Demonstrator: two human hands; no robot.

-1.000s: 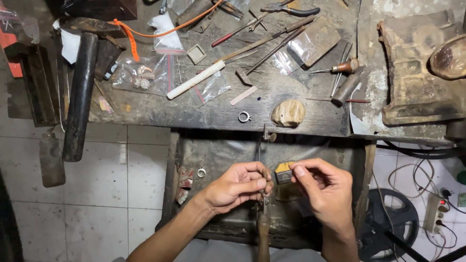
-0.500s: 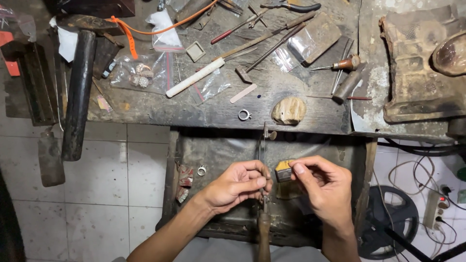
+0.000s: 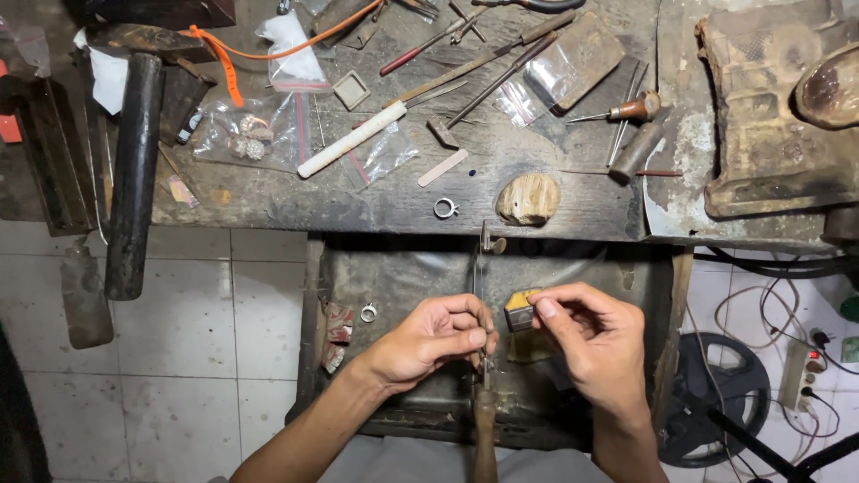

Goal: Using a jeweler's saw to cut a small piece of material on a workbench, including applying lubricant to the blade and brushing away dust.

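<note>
the worn wooden workbench point(image 3: 268, 192) fills the upper part of the view, its top edge cut off, and its clutter of files, plastic bags and hand tools is only partly readable. below it a dark pull-out tray point(image 3: 403, 277) sits open, its floor too dim to make out in detail. a heavy black hammer point(image 3: 134, 170) hangs over the bench's left edge. the left hand point(image 3: 429, 340) is curled, fingers pinched around the frame of a jeweller's saw point(image 3: 483, 358), whose thin blade runs up toward the bench edge and whose wooden handle is cut off at the bottom of the picture. the right hand point(image 3: 595, 344) is just beside it, thumb and forefinger pressed together on a small yellowish block point(image 3: 519, 309); what the block is cannot be told, and part of it is hidden by the fingers. a pale lump point(image 3: 528, 199) rests at the bench edge above, with a small metal ring point(image 3: 445, 208) beside it and another ring point(image 3: 368, 313) lying in the tray.
</note>
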